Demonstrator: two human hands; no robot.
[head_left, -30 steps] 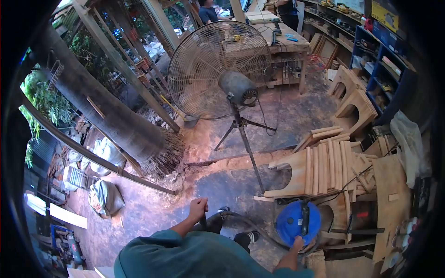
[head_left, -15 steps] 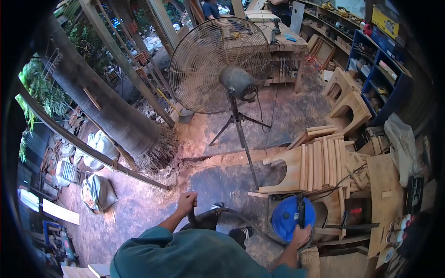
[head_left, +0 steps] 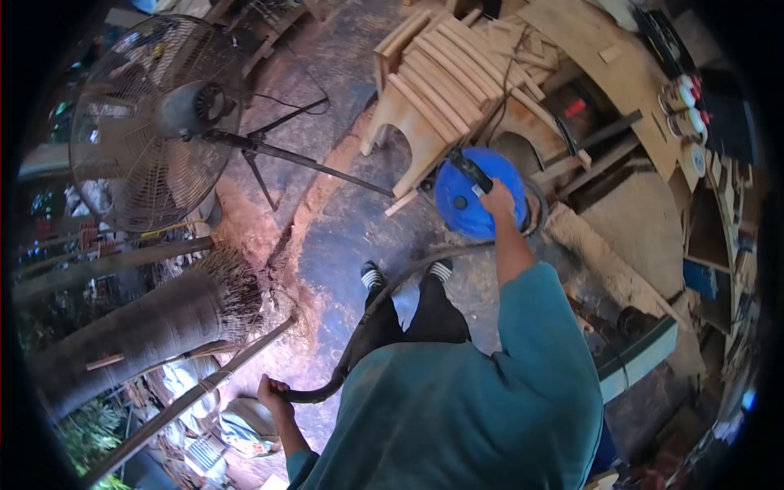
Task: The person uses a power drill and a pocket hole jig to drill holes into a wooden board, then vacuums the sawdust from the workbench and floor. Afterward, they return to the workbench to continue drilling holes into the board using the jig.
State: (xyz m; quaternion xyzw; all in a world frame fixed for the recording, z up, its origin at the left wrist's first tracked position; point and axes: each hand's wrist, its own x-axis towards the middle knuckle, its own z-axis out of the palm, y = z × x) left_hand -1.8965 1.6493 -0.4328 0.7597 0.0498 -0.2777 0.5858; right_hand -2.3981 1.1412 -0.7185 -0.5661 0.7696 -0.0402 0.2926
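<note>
Grasping the near end of the black handle [head_left: 470, 170] in the head view, the right hand [head_left: 497, 200] is the nearer of the 2 to the blue lid [head_left: 469, 219], which lies far and slightly left of it. The handle slants far-left to near-right. The left hand [head_left: 273, 391] (well apart) clenches the dark hose [head_left: 395, 286] at its near-left end.
</note>
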